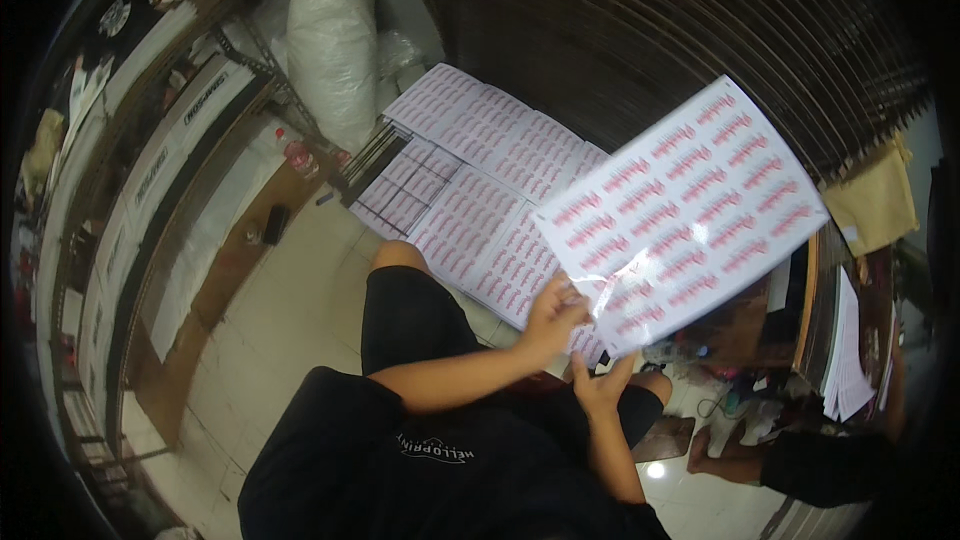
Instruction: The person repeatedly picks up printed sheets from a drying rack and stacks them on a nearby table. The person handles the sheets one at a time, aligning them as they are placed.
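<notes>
A large glossy white sheet (690, 210) with rows of red lettering is raised in front of me, tilted, light glaring off its near part. My left hand (556, 320) is closed at its near left edge, fingers curled against it. At the bottom corner, my right hand (603, 387) pinches the sheet between thumb and fingers; the fingertips are partly hidden. Beyond my knees, similar printed sheets (465, 205) lie side by side on a wire rack (375, 155), and the raised sheet covers some of them.
A tall stack of dark rack shelves (600, 10) rises at the far side. Shelving with white boxes (150, 175) runs along the left, near a plastic bottle (298, 155) and a stuffed white sack (333, 60). On the right are papers (845, 360), a yellow cloth (875, 198) and another person's legs (815, 465).
</notes>
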A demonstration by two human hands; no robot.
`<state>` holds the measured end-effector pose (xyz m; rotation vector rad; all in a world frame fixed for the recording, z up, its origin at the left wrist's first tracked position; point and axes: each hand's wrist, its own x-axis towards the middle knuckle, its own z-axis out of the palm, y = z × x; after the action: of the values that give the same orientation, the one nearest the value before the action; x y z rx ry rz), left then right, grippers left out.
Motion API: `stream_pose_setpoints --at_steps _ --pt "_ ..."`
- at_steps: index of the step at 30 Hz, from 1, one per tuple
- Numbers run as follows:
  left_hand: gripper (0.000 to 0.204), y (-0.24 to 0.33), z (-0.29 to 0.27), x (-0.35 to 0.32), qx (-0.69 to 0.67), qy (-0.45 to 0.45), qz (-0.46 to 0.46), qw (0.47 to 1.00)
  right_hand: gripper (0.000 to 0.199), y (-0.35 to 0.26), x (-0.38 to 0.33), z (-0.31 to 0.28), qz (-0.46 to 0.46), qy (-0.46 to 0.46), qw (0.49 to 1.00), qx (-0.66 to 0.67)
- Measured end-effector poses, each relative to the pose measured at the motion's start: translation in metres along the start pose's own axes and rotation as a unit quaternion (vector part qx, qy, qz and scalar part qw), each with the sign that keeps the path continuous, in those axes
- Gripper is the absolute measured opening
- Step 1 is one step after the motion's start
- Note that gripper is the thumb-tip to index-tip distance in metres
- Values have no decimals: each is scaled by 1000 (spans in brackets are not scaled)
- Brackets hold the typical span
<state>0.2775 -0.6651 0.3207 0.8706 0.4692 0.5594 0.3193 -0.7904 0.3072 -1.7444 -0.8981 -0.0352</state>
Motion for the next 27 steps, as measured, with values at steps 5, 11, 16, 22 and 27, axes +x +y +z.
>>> stream_pose_setpoints --at_steps 5,11,16,22,27 --pt "38 71 -127 54 14 155 105 982 64 63 -43 -69 72 -104 968 -216" --pt "37 109 -328 86 65 316 198 926 58 116 -117 -117 283 -16 922 -263" --pt "46 89 -402 110 51 448 139 882 54 120 -115 -107 286 6 918 -273" --pt "47 37 -476 138 89 478 100 868 53 121 -110 -105 293 -15 909 -296" --pt "45 18 -493 148 126 495 83 856 53 116 -104 -100 298 -14 906 -299"
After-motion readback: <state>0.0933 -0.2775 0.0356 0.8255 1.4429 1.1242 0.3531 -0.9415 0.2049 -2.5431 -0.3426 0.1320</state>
